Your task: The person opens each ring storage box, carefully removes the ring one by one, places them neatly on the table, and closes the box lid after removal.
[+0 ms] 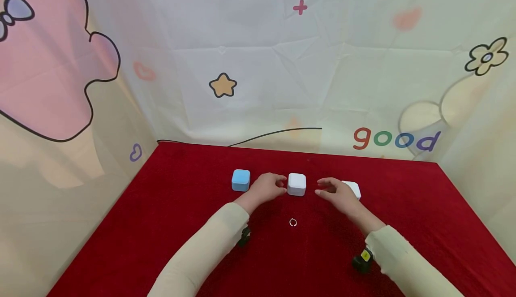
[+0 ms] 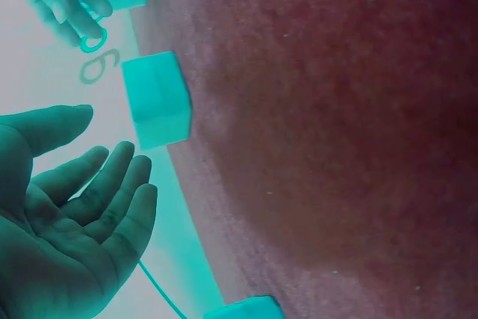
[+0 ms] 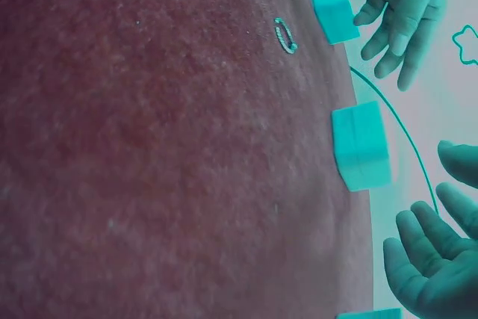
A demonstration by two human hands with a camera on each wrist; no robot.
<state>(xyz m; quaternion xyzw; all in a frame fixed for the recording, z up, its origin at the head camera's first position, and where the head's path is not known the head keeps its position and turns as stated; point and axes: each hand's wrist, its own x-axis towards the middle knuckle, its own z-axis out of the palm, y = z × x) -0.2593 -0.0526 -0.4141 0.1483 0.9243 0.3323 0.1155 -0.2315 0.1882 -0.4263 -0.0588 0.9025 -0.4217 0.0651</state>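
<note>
A small white lidded box stands upright on the red cloth between the two hands. To its left is my left hand, fingers loosely bent, fingertips close to the box and nothing held; the left wrist view shows its palm and spread fingers. My right hand hovers on the other side with a gap to the box, thumb and fingers apart, also holding nothing. Nearer to me lies a thin silvery ring. A blue box sits left of the left hand. The right hand partly hides a second white box.
Red cloth covers the table, which meets a printed white curtain at the back and sides. All three boxes stand in a loose row towards the far edge. Dark devices are strapped at both wrists, such as the right wrist camera.
</note>
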